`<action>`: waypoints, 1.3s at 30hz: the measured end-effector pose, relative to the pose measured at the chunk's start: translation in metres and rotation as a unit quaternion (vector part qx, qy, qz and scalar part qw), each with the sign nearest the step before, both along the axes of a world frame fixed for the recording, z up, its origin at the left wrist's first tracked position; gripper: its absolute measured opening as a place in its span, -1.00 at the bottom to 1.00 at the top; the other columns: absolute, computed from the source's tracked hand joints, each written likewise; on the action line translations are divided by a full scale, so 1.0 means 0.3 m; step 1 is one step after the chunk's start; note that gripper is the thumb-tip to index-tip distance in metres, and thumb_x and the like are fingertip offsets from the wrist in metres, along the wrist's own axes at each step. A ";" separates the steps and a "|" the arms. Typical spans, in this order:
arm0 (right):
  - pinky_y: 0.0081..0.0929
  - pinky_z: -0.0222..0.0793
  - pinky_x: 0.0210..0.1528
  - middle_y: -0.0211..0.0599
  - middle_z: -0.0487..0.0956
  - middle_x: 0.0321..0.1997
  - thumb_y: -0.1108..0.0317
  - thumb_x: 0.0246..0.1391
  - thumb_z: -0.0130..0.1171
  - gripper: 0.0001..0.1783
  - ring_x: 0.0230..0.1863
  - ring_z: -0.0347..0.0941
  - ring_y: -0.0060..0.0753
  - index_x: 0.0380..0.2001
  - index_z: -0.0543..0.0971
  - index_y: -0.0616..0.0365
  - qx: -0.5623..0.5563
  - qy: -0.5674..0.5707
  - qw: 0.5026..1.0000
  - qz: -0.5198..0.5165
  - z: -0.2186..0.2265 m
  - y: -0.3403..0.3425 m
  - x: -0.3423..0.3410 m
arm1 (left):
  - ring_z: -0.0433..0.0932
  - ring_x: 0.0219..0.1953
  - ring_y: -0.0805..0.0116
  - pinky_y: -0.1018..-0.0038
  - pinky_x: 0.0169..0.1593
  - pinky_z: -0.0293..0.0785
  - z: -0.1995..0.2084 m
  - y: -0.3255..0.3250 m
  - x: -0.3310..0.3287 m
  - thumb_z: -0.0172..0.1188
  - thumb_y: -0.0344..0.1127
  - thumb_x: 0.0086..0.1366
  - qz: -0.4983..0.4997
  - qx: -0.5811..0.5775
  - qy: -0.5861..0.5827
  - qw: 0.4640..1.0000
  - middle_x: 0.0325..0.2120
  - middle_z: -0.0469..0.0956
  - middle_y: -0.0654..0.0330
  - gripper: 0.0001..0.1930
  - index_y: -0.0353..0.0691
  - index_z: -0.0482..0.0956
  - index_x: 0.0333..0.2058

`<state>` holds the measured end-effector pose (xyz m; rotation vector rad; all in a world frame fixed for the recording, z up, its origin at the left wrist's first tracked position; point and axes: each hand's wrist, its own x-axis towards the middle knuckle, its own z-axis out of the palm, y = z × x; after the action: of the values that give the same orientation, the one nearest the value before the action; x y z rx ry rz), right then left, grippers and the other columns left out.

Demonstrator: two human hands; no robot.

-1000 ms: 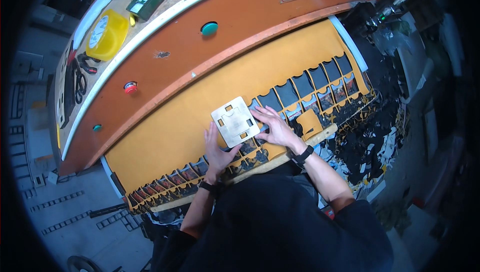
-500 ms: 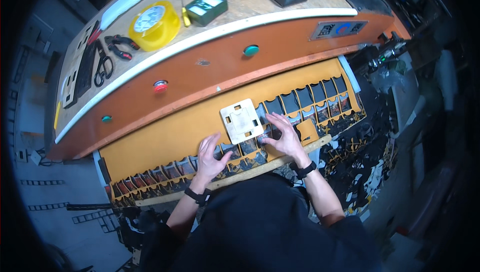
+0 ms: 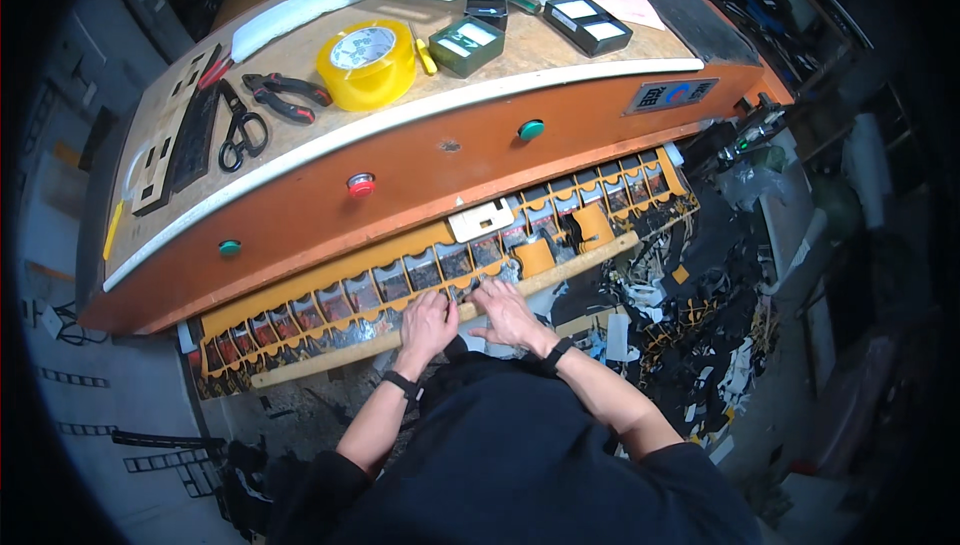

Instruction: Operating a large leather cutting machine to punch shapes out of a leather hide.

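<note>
Centre frame, the left hand (image 3: pixel 428 323) and right hand (image 3: pixel 508 313) rest with loosely curled fingers on the compartment tray (image 3: pixel 300 317). They perhaps pinch a small part, which is too tiny to tell. The tray's long axis climbs from lower left to upper right.

The white switch plate (image 3: pixel 481 220) that both hands held a moment ago now lies alone on the yellow compartment tray (image 3: pixel 300 297). The left hand (image 3: pixel 428 322) and right hand (image 3: pixel 507 310) have dropped to the tray's near edge.
</note>
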<state>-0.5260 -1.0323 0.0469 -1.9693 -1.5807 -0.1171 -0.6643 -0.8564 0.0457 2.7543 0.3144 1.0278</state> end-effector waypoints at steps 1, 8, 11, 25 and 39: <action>0.01 0.31 0.42 -0.16 0.56 0.13 0.02 0.02 0.66 -0.28 0.31 0.45 0.04 0.17 0.64 0.12 0.002 -0.003 1.000 0.001 -0.003 -0.010 -0.015 | 0.66 -0.25 -0.16 0.00 -0.17 0.59 0.003 -0.008 -0.004 0.42 -0.25 0.37 0.009 -0.004 -0.008 1.000 -0.39 0.61 -0.02 -0.73 -0.29 0.61 -0.43; 0.08 0.21 0.60 0.10 0.54 0.23 -0.16 -0.13 0.70 0.05 0.40 0.41 0.23 0.29 0.55 0.31 -0.013 -0.055 0.997 -0.049 0.004 -0.053 -0.081 | 0.70 -0.16 -0.12 0.04 -0.05 0.63 -0.029 -0.059 -0.127 0.42 -0.21 0.38 0.053 -0.044 -0.060 0.996 -0.33 0.67 -0.01 -0.74 -0.28 0.69 -0.39; 0.08 0.13 0.67 0.08 0.56 0.26 -0.17 -0.08 0.68 0.01 0.47 0.37 0.21 0.31 0.58 0.27 -0.012 -0.047 0.997 -0.051 0.019 -0.040 -0.097 | 0.81 -0.28 0.02 0.17 -0.11 0.71 0.032 0.022 -0.212 0.47 -0.18 0.38 0.084 -0.158 0.009 0.984 -0.36 0.81 -0.04 -0.75 -0.29 0.83 -0.26; -0.40 0.35 -0.12 -0.35 0.45 -0.36 0.16 0.69 -0.03 -0.58 -0.27 0.36 -0.45 -0.30 0.48 0.20 0.468 0.123 0.867 -0.122 0.629 -0.084 0.188 | 0.45 -0.47 0.30 0.32 -0.34 0.37 0.561 0.347 -0.652 0.10 -0.61 0.34 0.232 0.034 -0.399 0.886 -0.49 0.49 0.15 -0.92 -0.35 0.54 -0.34; 0.02 0.00 0.77 -0.10 0.47 0.48 0.22 -0.06 0.62 0.02 0.62 0.26 0.04 0.48 0.41 0.13 0.127 -0.079 0.983 -0.102 0.087 -0.096 -0.043 | 0.53 0.03 -0.11 0.01 0.18 0.37 0.063 0.033 -0.313 0.09 -0.23 0.49 0.286 0.115 -0.101 0.946 -0.13 0.58 -0.06 -0.76 -0.26 0.66 -0.16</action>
<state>-0.5388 -1.0610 0.0732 -1.9498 -1.3771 -0.5442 -0.7582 -0.8466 0.0647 2.7785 1.0694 1.5514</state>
